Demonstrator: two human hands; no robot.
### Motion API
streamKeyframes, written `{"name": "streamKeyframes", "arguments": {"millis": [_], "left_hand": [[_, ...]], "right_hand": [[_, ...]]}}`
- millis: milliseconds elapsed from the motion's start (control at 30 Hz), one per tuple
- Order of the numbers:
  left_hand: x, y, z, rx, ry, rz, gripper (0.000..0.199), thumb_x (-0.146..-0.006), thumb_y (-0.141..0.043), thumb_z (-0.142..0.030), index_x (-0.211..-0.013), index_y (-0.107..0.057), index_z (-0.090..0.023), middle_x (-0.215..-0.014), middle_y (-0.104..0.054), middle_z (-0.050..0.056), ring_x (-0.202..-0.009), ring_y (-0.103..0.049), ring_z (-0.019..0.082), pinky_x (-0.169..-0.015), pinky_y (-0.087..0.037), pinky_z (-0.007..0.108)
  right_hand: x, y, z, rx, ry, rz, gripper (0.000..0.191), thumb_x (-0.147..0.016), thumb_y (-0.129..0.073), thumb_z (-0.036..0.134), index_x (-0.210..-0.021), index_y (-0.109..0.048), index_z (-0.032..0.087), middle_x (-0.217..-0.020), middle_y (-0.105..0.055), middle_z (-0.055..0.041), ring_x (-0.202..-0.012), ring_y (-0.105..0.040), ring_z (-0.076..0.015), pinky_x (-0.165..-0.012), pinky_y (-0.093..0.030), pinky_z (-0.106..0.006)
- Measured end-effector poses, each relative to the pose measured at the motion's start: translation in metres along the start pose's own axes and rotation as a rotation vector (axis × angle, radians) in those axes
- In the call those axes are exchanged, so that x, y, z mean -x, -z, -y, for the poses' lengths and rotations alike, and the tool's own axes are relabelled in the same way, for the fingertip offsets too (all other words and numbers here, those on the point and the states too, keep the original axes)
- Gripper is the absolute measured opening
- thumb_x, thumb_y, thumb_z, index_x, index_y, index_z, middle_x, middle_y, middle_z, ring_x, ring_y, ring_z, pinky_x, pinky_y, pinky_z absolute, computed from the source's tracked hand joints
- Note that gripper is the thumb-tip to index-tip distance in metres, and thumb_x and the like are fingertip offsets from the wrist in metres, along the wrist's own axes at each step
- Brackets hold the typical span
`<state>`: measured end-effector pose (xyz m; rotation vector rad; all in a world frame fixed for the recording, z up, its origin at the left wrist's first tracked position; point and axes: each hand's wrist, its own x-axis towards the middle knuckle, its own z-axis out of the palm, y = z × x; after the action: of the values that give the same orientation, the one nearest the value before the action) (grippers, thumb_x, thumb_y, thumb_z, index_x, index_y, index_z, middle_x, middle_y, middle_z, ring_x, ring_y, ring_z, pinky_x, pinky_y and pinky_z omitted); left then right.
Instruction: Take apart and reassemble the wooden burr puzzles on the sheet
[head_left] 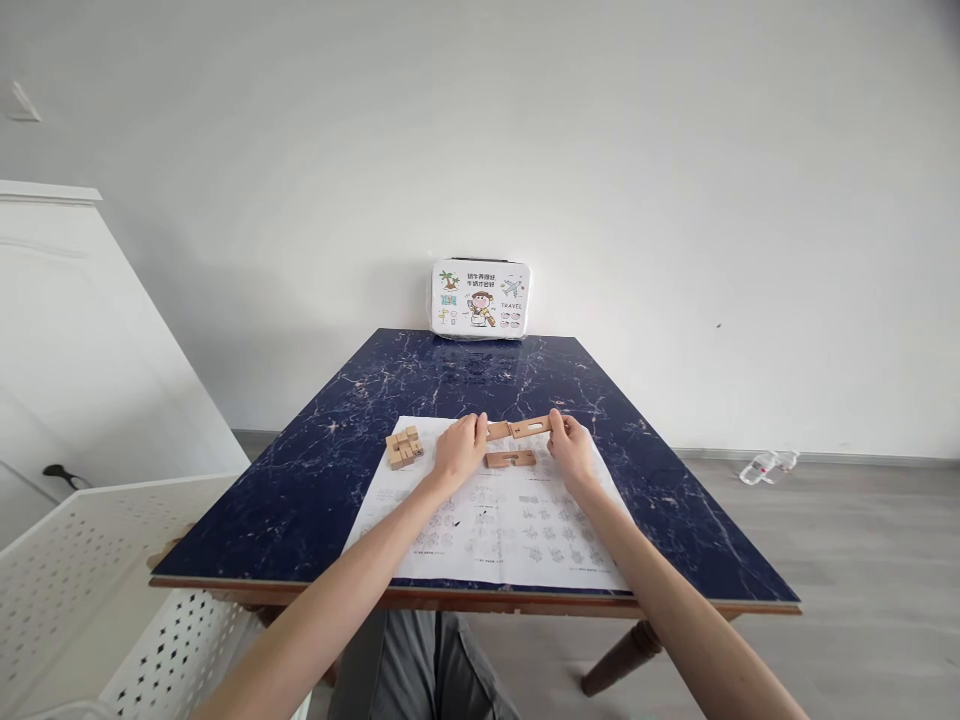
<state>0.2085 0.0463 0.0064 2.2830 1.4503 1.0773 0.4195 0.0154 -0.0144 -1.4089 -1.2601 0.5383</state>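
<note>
My left hand (459, 447) is closed on the left end of a short wooden puzzle piece (497, 431). Between the thumb and fingers of my right hand (570, 448) is the right end of a slotted wooden puzzle piece (531, 427). The two pieces meet end to end or overlap slightly; I cannot tell whether they are joined. Just below them, a notched wooden piece (511, 459) lies on a printed instruction sheet (480, 560). A small cluster of wooden blocks (404, 447) sits left of my left hand, at the sheet's upper left corner.
The sheet is spread on a blue marbled table (330, 400). A white cartoon-printed case (480, 300) stands at its far edge against the wall. White perforated baskets (150, 640) are at the lower left. Plastic bottles (766, 467) lie on the floor to the right.
</note>
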Motion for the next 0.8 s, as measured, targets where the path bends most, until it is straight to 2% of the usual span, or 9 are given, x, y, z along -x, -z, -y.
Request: {"name": "streamKeyframes", "arguments": {"millis": [133,333,500,667,800], "left_hand": [[-0.001,0.002,0.000,-0.015,0.014,-0.038,0.048,-0.111,-0.028,-0.043,-0.075,-0.052,-0.023,-0.072,-0.062,0.005,-0.069,-0.063,0.023,-0.061,-0.037,0.032],[0.002,0.001,-0.007,-0.020,-0.103,0.034,0.047,-0.110,-0.030,-0.040,-0.073,-0.052,-0.023,-0.074,-0.062,0.005,-0.070,-0.062,0.023,-0.063,-0.040,0.032],[0.007,-0.002,-0.010,-0.036,-0.243,0.137,0.040,-0.106,-0.042,-0.038,-0.071,-0.052,-0.023,-0.077,-0.063,0.005,-0.075,-0.060,0.023,-0.066,-0.043,0.033],[0.009,-0.003,-0.010,-0.046,-0.316,0.143,0.027,-0.104,-0.046,-0.034,-0.083,-0.058,-0.022,-0.089,-0.064,0.008,-0.089,-0.060,0.026,-0.081,-0.049,0.040],[0.011,0.001,-0.016,-0.021,-0.367,0.161,0.026,-0.105,-0.045,-0.039,-0.098,-0.062,-0.021,-0.105,-0.064,0.011,-0.102,-0.059,0.029,-0.093,-0.049,0.045]], "right_hand": [[0.000,-0.001,-0.002,0.110,0.008,-0.071,0.049,-0.099,-0.036,0.064,-0.088,-0.061,0.023,-0.075,-0.069,-0.0095,-0.065,-0.062,-0.0263,-0.057,-0.039,-0.034],[0.006,-0.009,0.001,0.241,0.086,0.051,0.040,-0.097,-0.048,0.054,-0.077,-0.065,0.024,-0.078,-0.074,-0.0107,-0.066,-0.064,-0.0258,-0.061,-0.040,-0.035],[0.008,-0.010,0.003,0.318,0.128,0.112,0.033,-0.093,-0.055,0.047,-0.073,-0.065,0.023,-0.082,-0.074,-0.0089,-0.071,-0.064,-0.0239,-0.063,-0.040,-0.033],[0.006,-0.010,0.003,0.351,0.145,0.128,0.029,-0.095,-0.052,0.042,-0.080,-0.066,0.021,-0.086,-0.074,-0.0082,-0.071,-0.064,-0.0218,-0.064,-0.041,-0.031],[0.006,-0.010,0.004,0.357,0.158,0.128,0.025,-0.094,-0.052,0.038,-0.079,-0.064,0.022,-0.085,-0.074,-0.0073,-0.071,-0.064,-0.0217,-0.065,-0.041,-0.031]]}}
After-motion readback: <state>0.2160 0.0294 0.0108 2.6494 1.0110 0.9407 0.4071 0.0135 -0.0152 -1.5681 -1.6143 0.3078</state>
